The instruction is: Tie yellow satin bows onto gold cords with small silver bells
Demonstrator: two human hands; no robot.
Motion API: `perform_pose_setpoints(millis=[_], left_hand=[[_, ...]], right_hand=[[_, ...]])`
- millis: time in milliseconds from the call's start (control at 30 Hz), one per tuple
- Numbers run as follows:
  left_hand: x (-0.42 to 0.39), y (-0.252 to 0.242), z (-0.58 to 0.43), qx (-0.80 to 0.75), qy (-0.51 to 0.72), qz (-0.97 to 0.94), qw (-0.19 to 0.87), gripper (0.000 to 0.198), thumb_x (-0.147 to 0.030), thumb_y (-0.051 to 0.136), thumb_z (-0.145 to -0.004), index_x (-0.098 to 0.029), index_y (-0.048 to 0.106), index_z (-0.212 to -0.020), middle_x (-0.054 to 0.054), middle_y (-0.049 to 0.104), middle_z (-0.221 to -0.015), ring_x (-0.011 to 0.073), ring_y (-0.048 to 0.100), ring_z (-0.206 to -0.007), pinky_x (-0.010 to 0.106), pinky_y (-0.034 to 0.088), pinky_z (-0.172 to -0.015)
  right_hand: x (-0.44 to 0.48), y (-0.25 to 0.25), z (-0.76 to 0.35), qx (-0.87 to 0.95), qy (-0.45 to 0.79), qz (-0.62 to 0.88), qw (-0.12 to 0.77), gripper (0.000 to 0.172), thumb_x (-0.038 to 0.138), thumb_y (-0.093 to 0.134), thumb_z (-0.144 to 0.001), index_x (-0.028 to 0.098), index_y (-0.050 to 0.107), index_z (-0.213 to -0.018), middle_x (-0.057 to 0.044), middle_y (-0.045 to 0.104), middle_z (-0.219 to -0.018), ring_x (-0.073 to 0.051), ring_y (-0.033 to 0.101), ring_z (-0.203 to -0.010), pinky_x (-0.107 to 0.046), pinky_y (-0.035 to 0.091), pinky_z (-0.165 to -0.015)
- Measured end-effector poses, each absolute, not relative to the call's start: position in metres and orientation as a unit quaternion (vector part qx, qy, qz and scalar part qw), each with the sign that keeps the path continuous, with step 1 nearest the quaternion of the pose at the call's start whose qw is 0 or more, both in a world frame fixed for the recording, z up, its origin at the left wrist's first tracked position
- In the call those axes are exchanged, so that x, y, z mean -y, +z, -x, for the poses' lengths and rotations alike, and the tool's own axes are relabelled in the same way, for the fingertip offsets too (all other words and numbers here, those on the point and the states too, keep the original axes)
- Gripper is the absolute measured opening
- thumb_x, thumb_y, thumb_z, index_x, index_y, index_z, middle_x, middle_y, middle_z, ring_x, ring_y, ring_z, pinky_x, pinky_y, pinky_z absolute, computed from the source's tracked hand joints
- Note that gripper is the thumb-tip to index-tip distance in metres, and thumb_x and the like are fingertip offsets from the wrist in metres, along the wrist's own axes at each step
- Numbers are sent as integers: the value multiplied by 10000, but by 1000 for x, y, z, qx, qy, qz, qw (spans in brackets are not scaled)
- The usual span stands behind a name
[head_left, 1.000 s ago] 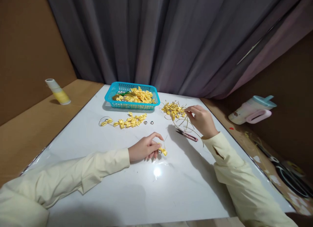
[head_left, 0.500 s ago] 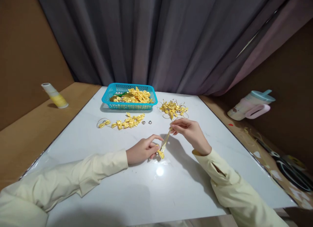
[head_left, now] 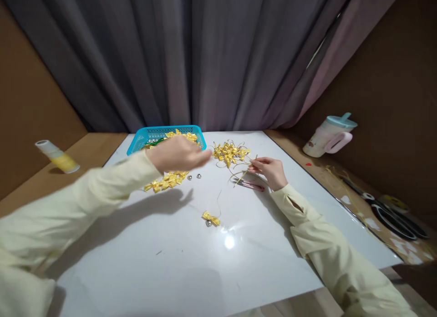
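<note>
My left hand (head_left: 180, 152) is raised over the table in front of the blue basket, blurred by motion. Its fingers are smeared, and I cannot see anything held in them. My right hand (head_left: 269, 170) pinches a thin yellow cord (head_left: 241, 177) between thumb and fingertips, with curved loops of it around the fingers. Just below that hand lies a small tool with pink handles (head_left: 251, 185). Nearer to me, a yellow ribbon bow (head_left: 212, 218) rests on the table beside a silver bell (head_left: 208, 223). A fine cord (head_left: 219, 201) runs up from the bow.
The blue basket (head_left: 136, 142) at the back holds yellow bows. Beside it is a pile of corded bows (head_left: 229, 152). More loose bows (head_left: 167, 183) and two bells (head_left: 194, 176) lie in front. A cup (head_left: 327, 137) and scissors (head_left: 392, 219) are right; a roll (head_left: 58, 158) is left.
My left hand has let go of the bow and bell and swung up and left towards the basket. The bow lies on the table; my right hand still pinches cord. The view has shifted.
</note>
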State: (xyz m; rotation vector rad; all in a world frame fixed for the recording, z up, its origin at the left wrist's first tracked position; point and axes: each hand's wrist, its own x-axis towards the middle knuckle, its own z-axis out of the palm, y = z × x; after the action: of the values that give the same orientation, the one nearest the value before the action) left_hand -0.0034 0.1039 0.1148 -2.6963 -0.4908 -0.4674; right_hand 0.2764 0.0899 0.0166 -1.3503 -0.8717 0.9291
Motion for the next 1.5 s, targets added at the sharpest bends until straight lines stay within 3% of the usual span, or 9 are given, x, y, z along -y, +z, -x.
perform_pose_setpoints(millis=[200,300,433,633,767,967,1200,1333,1500], left_hand=[[-191,235,17,382,-192,813,396,837,-384,-105,-858,179,515,-879,125,566,-787,264,564,-976,389,303,-735],[-199,224,14,432,-371,770,286,654,-462,169,-921,72,501,-1099,110,630,-899,218,578,-919,405,359,-796],[-153,141,-15,276,-234,921,145,464,-405,554,-813,-96,569,-1159,51,660,-866,158,603,-798,257,420,-758],[-56,48,-39,182,-206,944,-181,367,-292,446,-891,-167,560,-1218,72,674,-833,181,609,-709,274,450,-699],[-35,28,-31,236,-240,836,-434,266,-323,531,-841,-133,709,-895,89,698,-737,145,601,-592,252,471,-589],[-48,-4,-12,251,-205,599,-732,421,-467,571,-793,-62,674,-844,109,665,-648,127,584,-492,200,398,-414],[-54,-4,-11,273,-292,525,-752,366,-459,652,-728,-93,663,-735,-29,440,-572,30,339,-434,165,255,-404],[-56,-1,-11,262,-295,510,-764,360,-452,671,-710,-93,660,-715,16,511,-726,27,374,-488,163,245,-409],[-60,-1,-7,226,-208,484,-819,390,-477,689,-676,-95,638,-740,9,562,-510,42,384,-351,175,196,-347]], right_hand=[[-90,14,-282,336,456,557,606,190,119,789,-561,122,605,-610,-41,642,-520,-131,631,-500,-194,574,-516],[-87,21,-282,333,502,529,598,138,116,769,-587,124,639,-631,-39,662,-593,-113,641,-555,-155,574,-559],[-78,33,-269,336,572,489,566,69,91,712,-642,144,675,-665,-21,674,-675,-84,641,-608,-105,561,-585],[-50,37,-233,351,670,441,483,42,85,669,-687,98,695,-718,-34,662,-670,-48,594,-535,-95,534,-537],[-38,30,-216,363,719,419,420,43,131,682,-701,113,696,-738,-40,682,-743,-35,593,-544,-95,523,-540],[-30,23,-206,366,745,390,399,126,151,704,-690,102,715,-806,-29,674,-681,-44,601,-555,-110,523,-574],[-26,18,-202,344,771,348,407,245,130,735,-639,88,705,-879,-24,679,-647,-51,599,-517,-133,519,-549],[-27,11,-201,354,774,336,404,164,166,761,-617,96,681,-742,-11,660,-595,-36,551,-440,-119,465,-451],[-25,10,-200,370,785,300,395,175,225,748,-647,124,620,-711,7,643,-557,-36,513,-403,-129,411,-402]])
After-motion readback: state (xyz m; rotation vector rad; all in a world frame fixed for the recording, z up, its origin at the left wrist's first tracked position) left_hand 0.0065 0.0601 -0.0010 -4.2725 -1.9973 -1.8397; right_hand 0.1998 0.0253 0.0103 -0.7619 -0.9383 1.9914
